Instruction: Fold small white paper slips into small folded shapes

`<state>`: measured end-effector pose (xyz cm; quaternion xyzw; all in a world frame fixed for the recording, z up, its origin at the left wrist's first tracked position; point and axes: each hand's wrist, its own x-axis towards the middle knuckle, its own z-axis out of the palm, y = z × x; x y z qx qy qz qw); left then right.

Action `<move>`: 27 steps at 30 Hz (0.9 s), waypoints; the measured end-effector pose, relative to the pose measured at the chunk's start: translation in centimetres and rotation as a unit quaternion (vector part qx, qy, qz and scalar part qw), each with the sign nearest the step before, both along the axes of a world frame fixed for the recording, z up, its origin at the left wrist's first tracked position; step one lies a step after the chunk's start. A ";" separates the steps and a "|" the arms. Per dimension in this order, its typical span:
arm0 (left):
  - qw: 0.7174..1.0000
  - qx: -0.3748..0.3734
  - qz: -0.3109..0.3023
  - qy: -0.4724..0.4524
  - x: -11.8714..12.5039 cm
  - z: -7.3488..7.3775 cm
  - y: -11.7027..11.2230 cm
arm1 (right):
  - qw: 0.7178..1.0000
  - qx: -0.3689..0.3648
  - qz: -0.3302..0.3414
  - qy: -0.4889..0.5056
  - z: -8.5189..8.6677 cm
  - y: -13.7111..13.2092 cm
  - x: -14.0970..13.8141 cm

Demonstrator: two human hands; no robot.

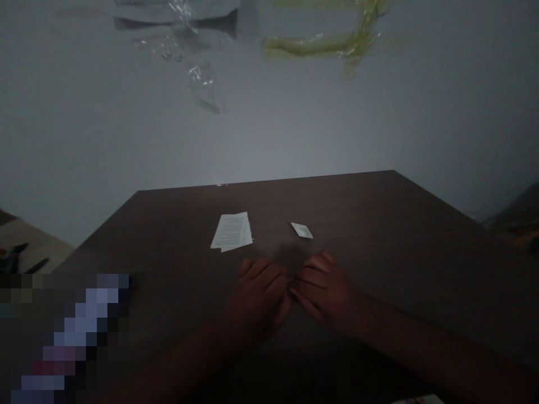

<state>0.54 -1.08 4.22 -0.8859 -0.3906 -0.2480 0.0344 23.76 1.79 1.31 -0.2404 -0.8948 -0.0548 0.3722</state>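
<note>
The small pale packet lies flat on the dark, faintly grained surface, just beyond the right hand; it looks like a thin four-sided piece, turned so that it appears as a slanted diamond, whitish with a greyish-green patch of marking too dim to read. To its left, well apart from it and beyond the left hand, rest printed paper sheets, white, overlapping slightly askew, with lines of small text that cannot be made out. Both hands have their fingers curled inward and their fingertips brought close together in front of the packet and the sheets; the light is so poor that I cannot tell whether either one is pinching something small. The two hands and forearms cover the near middle of the surface, and a soft shadow falls just beyond them, between the sheets and the packet. At the lower left, a long, slanting, light-coloured object is blocked out by coarse pixels, so what it is remains unclear. The edge of another pale item shows at the bottom right. Behind the surface rises a grey wall carrying shiny clear tape and yellowish tape, and dark, indistinct objects sit beyond the left edge.
</note>
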 end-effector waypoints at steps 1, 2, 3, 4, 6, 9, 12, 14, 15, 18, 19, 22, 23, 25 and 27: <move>1.000 -0.009 0.003 0.005 0.2 0.1 -0.1 | 1.000 0.003 0.002 0.002 0.0 -0.1 -0.1; 1.000 -0.015 0.006 0.009 0.3 0.1 -0.2 | 1.000 0.007 0.005 0.004 0.0 -0.1 -0.2; 1.000 -0.015 0.008 0.013 0.3 0.1 -0.2 | 1.000 0.010 0.007 0.003 -0.1 -0.2 -0.2; 1.000 -0.009 0.012 0.017 0.3 0.1 -0.2 | 1.000 0.011 0.010 0.004 -0.1 -0.2 -0.2; 0.999 0.019 0.011 0.023 0.0 0.0 0.1 | 1.000 0.016 0.017 0.008 -0.1 0.0 -0.2; 0.998 0.053 0.024 0.027 -0.8 -0.1 0.8 | 0.999 0.027 0.017 0.035 -0.2 0.4 0.1; 0.997 0.051 0.050 0.035 -1.7 0.0 1.5 | 0.999 0.021 0.014 0.044 -0.3 0.8 0.5; 0.997 0.047 0.054 0.034 -2.0 0.0 1.7 | 0.999 0.012 0.014 0.039 -0.3 1.0 0.8; 0.997 0.047 0.053 0.032 -2.0 0.0 1.8 | 0.999 0.009 0.013 0.038 -0.3 1.1 0.9; 0.997 0.062 0.049 0.015 -1.7 -0.1 1.6 | 0.999 0.011 0.007 0.038 -0.5 1.1 0.8; 0.997 0.068 0.043 0.009 -1.5 -0.2 1.5 | 0.999 0.014 0.008 0.040 -0.6 1.1 0.7; 0.998 0.058 0.018 0.001 -0.6 -0.2 0.7 | 0.999 0.023 0.011 0.031 -0.8 0.8 0.3; 0.999 0.045 0.013 0.002 -0.3 -0.2 0.4 | 0.999 0.026 0.014 0.026 -0.8 0.7 0.2; 1.000 0.019 0.013 0.005 0.2 -0.1 -0.1 | 1.000 0.021 0.019 0.008 -0.8 0.4 0.0; 1.000 0.013 0.017 0.009 0.3 -0.1 -0.4 | 1.000 0.007 0.021 -0.003 -0.7 0.2 -0.1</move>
